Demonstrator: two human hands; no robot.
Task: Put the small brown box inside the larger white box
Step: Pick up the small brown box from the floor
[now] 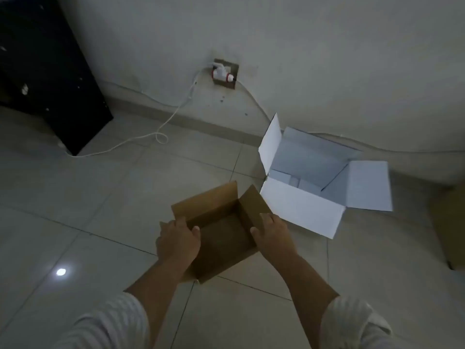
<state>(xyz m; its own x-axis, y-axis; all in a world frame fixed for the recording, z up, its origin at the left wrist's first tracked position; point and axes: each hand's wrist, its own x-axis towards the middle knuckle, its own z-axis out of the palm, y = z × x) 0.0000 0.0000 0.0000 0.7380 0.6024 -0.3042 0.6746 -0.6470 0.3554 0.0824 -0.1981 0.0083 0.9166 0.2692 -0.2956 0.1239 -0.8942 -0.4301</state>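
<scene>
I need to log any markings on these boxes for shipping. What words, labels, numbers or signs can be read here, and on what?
None. The brown box, the white box and the wall plug show no readable text; the picture is dim and blurred.
</scene>
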